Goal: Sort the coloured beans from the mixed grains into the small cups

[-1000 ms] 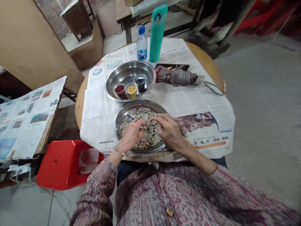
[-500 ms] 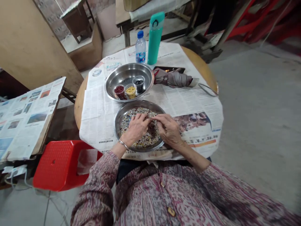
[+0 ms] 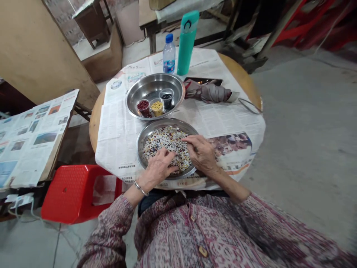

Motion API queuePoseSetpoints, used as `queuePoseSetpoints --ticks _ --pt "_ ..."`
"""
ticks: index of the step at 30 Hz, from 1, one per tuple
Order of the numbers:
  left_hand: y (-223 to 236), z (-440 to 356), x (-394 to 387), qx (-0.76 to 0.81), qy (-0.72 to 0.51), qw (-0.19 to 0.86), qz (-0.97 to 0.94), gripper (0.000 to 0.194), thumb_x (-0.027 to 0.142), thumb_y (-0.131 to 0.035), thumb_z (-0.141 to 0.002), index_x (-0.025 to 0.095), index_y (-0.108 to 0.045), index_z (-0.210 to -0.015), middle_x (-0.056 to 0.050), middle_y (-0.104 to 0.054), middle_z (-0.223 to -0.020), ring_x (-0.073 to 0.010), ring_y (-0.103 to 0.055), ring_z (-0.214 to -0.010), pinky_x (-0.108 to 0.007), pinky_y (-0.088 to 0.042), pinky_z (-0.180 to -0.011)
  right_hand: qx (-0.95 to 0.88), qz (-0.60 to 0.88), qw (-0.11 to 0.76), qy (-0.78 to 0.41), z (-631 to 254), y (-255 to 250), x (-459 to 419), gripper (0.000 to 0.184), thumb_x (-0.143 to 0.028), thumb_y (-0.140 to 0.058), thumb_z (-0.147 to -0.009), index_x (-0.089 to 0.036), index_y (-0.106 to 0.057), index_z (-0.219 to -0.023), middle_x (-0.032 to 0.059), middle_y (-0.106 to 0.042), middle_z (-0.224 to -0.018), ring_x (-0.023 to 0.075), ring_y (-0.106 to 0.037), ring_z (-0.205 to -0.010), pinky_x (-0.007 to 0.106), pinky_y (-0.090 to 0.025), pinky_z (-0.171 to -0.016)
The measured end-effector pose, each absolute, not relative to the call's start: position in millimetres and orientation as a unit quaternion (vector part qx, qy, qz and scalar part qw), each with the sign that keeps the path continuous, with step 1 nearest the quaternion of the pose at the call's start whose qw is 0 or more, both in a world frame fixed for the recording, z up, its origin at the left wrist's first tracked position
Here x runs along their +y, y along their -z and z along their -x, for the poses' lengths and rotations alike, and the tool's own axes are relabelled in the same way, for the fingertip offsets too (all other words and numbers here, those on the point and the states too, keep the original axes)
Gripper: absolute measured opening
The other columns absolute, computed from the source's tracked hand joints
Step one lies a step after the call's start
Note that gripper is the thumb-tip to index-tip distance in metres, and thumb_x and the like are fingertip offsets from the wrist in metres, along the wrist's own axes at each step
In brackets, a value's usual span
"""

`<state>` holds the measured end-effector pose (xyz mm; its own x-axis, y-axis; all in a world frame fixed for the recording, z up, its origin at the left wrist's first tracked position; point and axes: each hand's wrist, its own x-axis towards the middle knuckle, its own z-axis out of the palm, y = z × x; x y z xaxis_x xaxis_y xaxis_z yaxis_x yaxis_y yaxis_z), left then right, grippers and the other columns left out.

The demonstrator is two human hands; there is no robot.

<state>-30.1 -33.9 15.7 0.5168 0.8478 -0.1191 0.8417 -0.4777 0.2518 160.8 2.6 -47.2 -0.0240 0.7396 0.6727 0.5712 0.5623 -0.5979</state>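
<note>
A shallow metal dish (image 3: 140,146) close to my body holds a mix of white grains (image 3: 170,139) with yellow, red and dark beans among them. My left hand (image 3: 159,166) rests over the near left part of the mix, fingers apart and fingertips touching the grains. Over the dish's right side is my right hand (image 3: 202,154), its fingers curled and thumb drawn in; anything between them is too small to make out. Behind, a larger metal basin (image 3: 139,89) contains clear cups of red beans (image 3: 143,107), yellow beans (image 3: 156,108) and black beans (image 3: 167,98).
Newspaper (image 3: 114,130) covers the round table. Toward the back stand a water bottle (image 3: 169,56) and a teal bottle (image 3: 187,44). A folded umbrella (image 3: 210,93) lies right of the basin, beside a dark phone-like object (image 3: 205,80). A red stool (image 3: 67,193) is at lower left.
My left hand has moved back toward my body and away from my right hand, uncovering more of the grains. The right hand stays at the dish's right side.
</note>
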Motion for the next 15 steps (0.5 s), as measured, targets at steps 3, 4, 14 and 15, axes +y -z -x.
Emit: queuePoseSetpoints --ticks 3,4,14,15 --pt "-9 15 -19 0.440 -0.013 0.125 -0.889 0.018 0.026 -0.055 -0.101 0.024 -0.058 -0.119 -0.006 -0.055 -0.119 -0.0204 -0.058 -0.110 -0.034 -0.056 -0.092 -0.710 0.461 0.525 -0.082 -161 48 3 0.028 -0.012 -0.049 -0.092 -0.023 -0.071 -0.103 0.0072 -0.073 -0.096 0.0220 -0.068 -0.092 0.040 -0.057 -0.086" --pt "-6 11 -11 0.432 -0.018 0.109 -0.895 0.016 0.022 -0.049 -0.102 0.022 -0.059 -0.115 -0.006 -0.056 -0.119 -0.0205 -0.057 -0.112 -0.034 -0.055 -0.094 -0.709 0.463 0.525 -0.086 -161 48 3 0.028 -0.012 -0.049 -0.091 -0.024 -0.072 -0.103 0.0072 -0.073 -0.097 0.0222 -0.068 -0.092 0.040 -0.057 -0.086" --pt "-5 6 50 0.489 -0.051 0.003 -0.871 0.032 0.035 -0.057 -0.099 0.022 -0.056 -0.129 -0.012 -0.055 -0.134 -0.0303 -0.051 -0.122 -0.045 -0.047 -0.099 -0.705 0.479 0.513 -0.101 -161 46 2 0.029 -0.013 -0.049 -0.091 -0.024 -0.071 -0.106 0.0087 -0.072 -0.102 0.0235 -0.068 -0.098 0.043 -0.056 -0.090" --pt "-7 9 52 0.494 -0.043 0.004 -0.868 0.026 0.032 -0.055 -0.100 0.022 -0.058 -0.124 -0.011 -0.057 -0.128 -0.0290 -0.053 -0.118 -0.044 -0.048 -0.097 -0.705 0.480 0.510 -0.106 -162 45 2 0.029 -0.013 -0.049 -0.091 -0.025 -0.072 -0.105 0.0085 -0.073 -0.101 0.0237 -0.068 -0.097 0.043 -0.056 -0.090"
